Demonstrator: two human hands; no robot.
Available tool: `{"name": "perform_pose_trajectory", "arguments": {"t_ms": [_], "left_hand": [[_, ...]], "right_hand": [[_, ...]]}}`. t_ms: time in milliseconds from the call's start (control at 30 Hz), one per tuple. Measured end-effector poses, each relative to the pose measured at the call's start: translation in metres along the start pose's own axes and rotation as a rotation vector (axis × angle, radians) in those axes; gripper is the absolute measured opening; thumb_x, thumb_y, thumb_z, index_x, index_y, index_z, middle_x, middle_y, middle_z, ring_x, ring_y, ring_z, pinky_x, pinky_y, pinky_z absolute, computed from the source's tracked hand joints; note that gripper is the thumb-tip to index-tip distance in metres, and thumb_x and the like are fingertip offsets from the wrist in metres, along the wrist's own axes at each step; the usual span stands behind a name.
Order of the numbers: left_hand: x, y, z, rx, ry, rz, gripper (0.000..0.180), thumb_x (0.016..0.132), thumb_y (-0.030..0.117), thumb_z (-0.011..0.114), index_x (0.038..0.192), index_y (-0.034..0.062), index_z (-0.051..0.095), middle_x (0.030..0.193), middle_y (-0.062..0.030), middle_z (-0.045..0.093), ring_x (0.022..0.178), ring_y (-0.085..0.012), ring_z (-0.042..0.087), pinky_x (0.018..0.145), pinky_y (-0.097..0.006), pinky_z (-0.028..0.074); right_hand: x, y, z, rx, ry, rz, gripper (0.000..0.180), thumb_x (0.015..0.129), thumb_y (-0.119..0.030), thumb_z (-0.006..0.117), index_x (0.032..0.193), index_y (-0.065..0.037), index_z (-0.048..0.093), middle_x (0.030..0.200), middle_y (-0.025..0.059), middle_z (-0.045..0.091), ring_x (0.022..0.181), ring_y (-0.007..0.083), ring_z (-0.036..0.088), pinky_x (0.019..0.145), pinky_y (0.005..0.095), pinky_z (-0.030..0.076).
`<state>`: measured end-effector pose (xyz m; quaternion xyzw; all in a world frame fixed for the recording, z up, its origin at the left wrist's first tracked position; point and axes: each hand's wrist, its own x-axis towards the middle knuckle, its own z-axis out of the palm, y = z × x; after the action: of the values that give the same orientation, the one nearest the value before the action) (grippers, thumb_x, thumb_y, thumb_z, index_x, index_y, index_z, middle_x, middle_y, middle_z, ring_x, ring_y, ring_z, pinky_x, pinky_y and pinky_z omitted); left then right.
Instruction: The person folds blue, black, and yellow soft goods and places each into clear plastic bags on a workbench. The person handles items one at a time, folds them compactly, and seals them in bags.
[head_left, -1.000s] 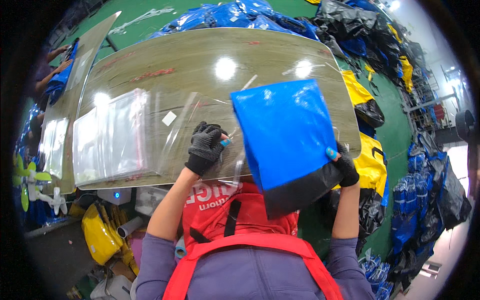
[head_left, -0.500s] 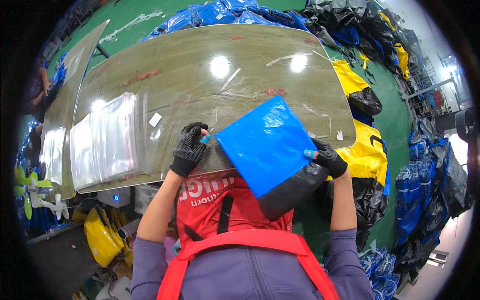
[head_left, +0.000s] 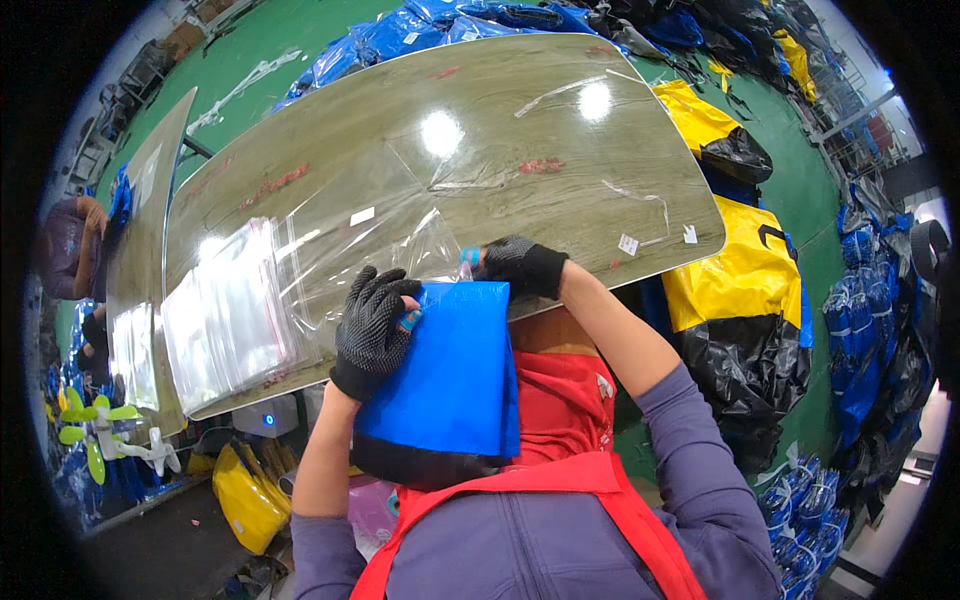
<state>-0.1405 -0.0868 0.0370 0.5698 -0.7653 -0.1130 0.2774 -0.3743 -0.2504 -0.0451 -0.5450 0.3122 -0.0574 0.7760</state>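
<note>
My left hand, in a dark dotted glove with bare fingertips, grips the upper left edge of a folded blue-and-black plastic sheet. The sheet hangs at the near edge of the table, its black part lowest. Just beyond its top edge, my right hand is closed, its taped thumb pinching a clear plastic bag whose edge stands raised from the tabletop. A stack of clear plastic bags lies left of my left hand. Some of my right fingers are hidden.
The brown table bears a white label and scraps of clear film. Yellow-and-black bags lean beyond its right edge. Blue bundles stand on the floor at lower right. A green fan is at far left, near another person.
My right hand has moved left from the sheet's right side to the clear bag. The sheet has swung left and lower, now in my left hand. A clear bag's edge has lifted.
</note>
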Motion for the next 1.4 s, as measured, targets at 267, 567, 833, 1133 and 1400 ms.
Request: {"name": "perform_pose_trajectory", "arguments": {"t_ms": [267,567,833,1133,1400], "left_hand": [[-0.048,-0.002,0.010,0.200,0.040,-0.379,0.053,0.086,0.036,0.062,0.129,0.0069,0.052,0.139,-0.0205,0.045,0.131,-0.0429,0.037,0.112,-0.053,0.022],[-0.059,-0.035,0.039,-0.666,0.372,-0.848,0.061,0.087,0.010,0.059,0.141,0.0022,0.031,0.130,-0.0207,0.050,0.124,-0.0295,0.047,0.099,-0.036,0.042],[-0.053,-0.054,0.009,-0.781,0.024,-1.000,0.037,0.091,0.028,0.063,0.117,0.0013,0.058,0.093,-0.0047,0.064,0.078,-0.0110,0.057,0.069,-0.026,0.047],[-0.042,-0.068,0.003,-0.678,-0.073,-0.991,0.029,0.090,0.031,0.063,0.098,0.0026,0.066,0.079,-0.0009,0.063,0.069,-0.0098,0.056,0.062,-0.026,0.045],[-0.051,-0.030,0.001,-0.917,0.199,-0.904,0.043,0.087,0.030,0.068,0.118,0.0033,0.055,0.103,-0.0091,0.063,0.090,-0.0164,0.058,0.075,-0.030,0.050]], "right_hand": [[-0.047,-0.009,0.014,0.436,0.162,-0.247,0.034,0.088,-0.031,0.067,0.107,-0.004,0.065,0.099,0.0062,0.066,0.091,0.0115,0.060,0.079,0.0250,0.050],[-0.066,0.007,0.037,-0.196,0.443,-0.169,0.039,0.081,-0.038,0.074,0.092,-0.001,0.068,0.079,0.0066,0.067,0.071,0.0146,0.063,0.068,0.0298,0.053],[-0.087,0.057,0.090,-0.664,0.825,-0.401,0.032,0.094,-0.032,0.056,0.088,-0.002,0.064,0.068,0.0145,0.064,0.059,0.0252,0.063,0.058,0.0370,0.049],[-0.121,0.014,0.025,-0.372,0.867,-0.161,0.038,0.088,-0.039,0.065,0.084,-0.001,0.065,0.072,0.0102,0.066,0.072,0.0201,0.064,0.070,0.0312,0.051],[-0.110,0.040,0.129,0.051,0.511,-0.295,0.056,0.085,-0.047,0.066,0.110,0.004,0.061,0.100,0.0209,0.066,0.095,0.0266,0.064,0.084,0.0383,0.050]]}}
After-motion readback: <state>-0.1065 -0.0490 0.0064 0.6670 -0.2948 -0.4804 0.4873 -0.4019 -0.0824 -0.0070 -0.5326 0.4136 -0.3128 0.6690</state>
